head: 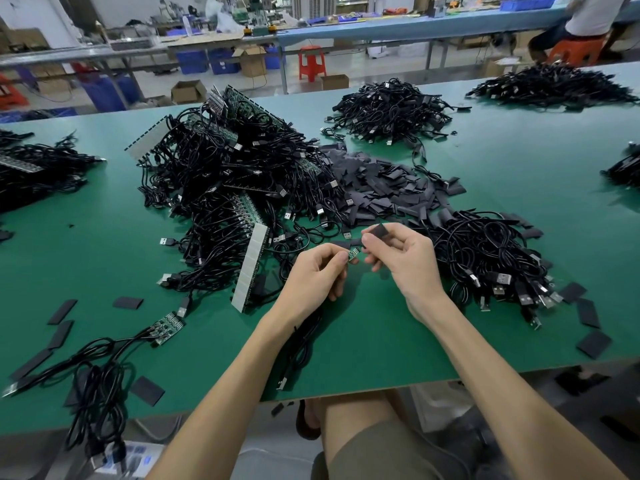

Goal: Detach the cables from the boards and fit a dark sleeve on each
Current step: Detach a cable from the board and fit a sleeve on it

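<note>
Left hand (317,277): hovering low over the tabletop (363,337), thumb and forefinger pinching a small green board (353,255).
Right hand (401,261): facing it, fingertips pinching a dark sleeve (380,233), just above the board.
Room: bare green surface under both wrists, near edge beneath the forearms.
Cable (301,344): trails under the left wrist toward that edge.
Beyond the hands: tangled boards-and-cables heap (235,174), loose sleeve pile (381,181).

We log an electronics assembly workshop: long green worktable (519,209), heaps of black cables (391,109), circuit boards (247,107), blue bench (415,29), red stool (311,65), cardboard boxes (188,91), blue crates (192,62).
</note>
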Tool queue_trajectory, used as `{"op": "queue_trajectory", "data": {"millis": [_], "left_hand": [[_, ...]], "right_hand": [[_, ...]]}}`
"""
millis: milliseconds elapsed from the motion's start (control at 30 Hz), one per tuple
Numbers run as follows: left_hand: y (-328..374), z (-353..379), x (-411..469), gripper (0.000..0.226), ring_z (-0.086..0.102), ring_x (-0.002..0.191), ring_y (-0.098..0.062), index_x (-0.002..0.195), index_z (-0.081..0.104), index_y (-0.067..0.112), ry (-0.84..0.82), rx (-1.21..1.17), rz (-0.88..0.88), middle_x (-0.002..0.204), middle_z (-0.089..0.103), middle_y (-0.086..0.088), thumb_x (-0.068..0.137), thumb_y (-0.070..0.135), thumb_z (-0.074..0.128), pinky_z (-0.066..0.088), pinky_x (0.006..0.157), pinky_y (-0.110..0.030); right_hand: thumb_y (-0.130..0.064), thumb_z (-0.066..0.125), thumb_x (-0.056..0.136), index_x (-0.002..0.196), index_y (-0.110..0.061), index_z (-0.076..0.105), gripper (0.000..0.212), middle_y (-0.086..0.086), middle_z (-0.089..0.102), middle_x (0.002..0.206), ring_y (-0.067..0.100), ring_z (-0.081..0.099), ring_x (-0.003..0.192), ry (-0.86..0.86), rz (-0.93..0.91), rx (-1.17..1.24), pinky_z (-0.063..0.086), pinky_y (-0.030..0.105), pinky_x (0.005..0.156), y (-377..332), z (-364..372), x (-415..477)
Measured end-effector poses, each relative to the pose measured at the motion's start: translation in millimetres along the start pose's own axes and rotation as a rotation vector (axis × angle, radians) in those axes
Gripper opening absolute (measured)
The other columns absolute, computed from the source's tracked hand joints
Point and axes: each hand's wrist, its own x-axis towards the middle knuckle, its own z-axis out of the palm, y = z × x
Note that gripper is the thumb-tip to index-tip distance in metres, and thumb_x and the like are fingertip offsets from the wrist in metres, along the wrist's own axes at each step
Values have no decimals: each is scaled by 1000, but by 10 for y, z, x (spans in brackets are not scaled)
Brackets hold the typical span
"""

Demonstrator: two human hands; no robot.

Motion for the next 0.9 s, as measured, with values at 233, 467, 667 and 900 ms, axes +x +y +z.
{"op": "queue_trajectory", "data": {"millis": [233, 467, 667, 900], "left_hand": [[-16, -5, 7, 24, 52, 49, -16, 99, 65, -3, 24, -19, 4, 62, 55, 1, 107, 13, 49, 43, 46, -23], [-14, 7, 10, 24, 52, 49, -16, 98, 65, -3, 27, -22, -6, 61, 56, 0, 106, 13, 49, 42, 46, -23], [-2, 2, 8, 23, 52, 47, -16, 89, 61, -1, 42, -25, -12, 63, 57, -4, 106, 13, 51, 43, 45, -24], [13, 7, 2, 25, 52, 47, -15, 83, 61, 11, 41, -23, -9, 61, 57, -1, 106, 13, 51, 43, 45, -24]], "right_hand": [[-16, 73, 94, 96, -17, 73, 3, -5, 67, 66, 7, 55, 55, -31, 44, -43, 42, 16, 48, 9, 16, -15], [-12, 74, 92, 97, -17, 74, 7, -4, 68, 66, 7, 56, 55, -28, 52, -47, 43, 17, 49, 15, 3, -14], [-10, 75, 91, 99, -8, 72, 8, 11, 77, 79, 19, 67, 64, -81, 23, 24, 51, 25, 54, -4, -2, -11], [-8, 76, 89, 95, -2, 72, 10, 17, 76, 79, 24, 72, 64, -66, 12, 70, 55, 25, 54, -1, -6, -15]]}}
